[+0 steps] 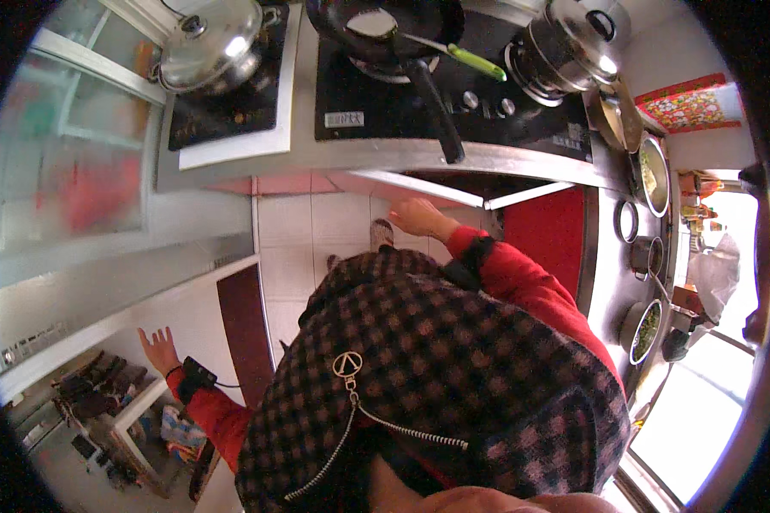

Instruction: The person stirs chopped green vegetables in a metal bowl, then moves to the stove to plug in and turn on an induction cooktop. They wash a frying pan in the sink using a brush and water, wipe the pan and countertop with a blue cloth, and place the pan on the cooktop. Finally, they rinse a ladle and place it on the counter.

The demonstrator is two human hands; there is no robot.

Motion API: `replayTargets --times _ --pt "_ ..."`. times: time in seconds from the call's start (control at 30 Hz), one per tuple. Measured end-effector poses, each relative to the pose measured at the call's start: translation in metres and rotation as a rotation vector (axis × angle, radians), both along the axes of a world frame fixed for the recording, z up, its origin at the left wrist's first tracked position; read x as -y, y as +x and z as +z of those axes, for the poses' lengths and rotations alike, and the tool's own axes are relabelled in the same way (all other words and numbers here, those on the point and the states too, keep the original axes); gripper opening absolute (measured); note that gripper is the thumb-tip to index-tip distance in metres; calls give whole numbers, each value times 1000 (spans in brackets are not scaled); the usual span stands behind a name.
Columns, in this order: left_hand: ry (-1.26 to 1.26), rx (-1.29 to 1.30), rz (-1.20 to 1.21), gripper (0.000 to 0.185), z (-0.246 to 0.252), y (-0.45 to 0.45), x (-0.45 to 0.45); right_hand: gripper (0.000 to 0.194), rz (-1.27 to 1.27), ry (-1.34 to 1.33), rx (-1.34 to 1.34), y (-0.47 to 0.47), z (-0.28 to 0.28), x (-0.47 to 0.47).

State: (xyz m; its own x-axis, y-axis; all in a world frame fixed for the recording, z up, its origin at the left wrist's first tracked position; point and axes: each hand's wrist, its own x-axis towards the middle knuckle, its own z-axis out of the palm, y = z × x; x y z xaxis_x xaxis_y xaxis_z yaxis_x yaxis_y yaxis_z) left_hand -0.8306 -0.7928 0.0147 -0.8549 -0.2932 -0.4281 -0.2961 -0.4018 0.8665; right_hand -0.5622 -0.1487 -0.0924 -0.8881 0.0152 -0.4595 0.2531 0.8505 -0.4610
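Note:
My right hand [417, 217], in a red sleeve, is low in front of the stove counter, beside a cabinet door [385, 184] that stands ajar. Its fingertips are partly hidden, and I cannot tell if they touch the door. A second, red cabinet door [542, 234] also stands ajar, with a dark gap between the two. Out to the left, my left hand [158, 349] hangs with fingers spread and nothing in it. On the gas hob [385, 118] above sits a black wok [324, 25], its handle jutting over the counter edge. A spatula with a green handle [478, 62] rests in it.
A lidded steel pot [212, 48] stands at the left, a stacked steamer pot [564, 48] at the right. Along the right counter are bowls of chopped greens [648, 333] and a small saucepan [647, 255]. A glass-paned sliding door [83, 147] borders the left.

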Motion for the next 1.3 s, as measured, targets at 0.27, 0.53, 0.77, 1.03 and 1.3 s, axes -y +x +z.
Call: replayTargets --times 0.27,0.53,0.77,1.03,1.3 --pt "-1169 -226 -489 62 -56 -83 37 27 -543 72 -223 130 -181 -103" --pt "-1012 -147 -449 51 -67 -86 25 16 199 794 -279 121 -204 -151" --pt "-1184 -288 -498 60 -21 -77 -32 22 -1187 -465 39 60 -104 -80" --pt "-871 -246 -479 55 -18 -111 -58 38 -1053 -862 85 44 -141 -20" --pt "-419 -36 -365 53 8 -97 -66 23 -634 -536 223 -35 -79 34"
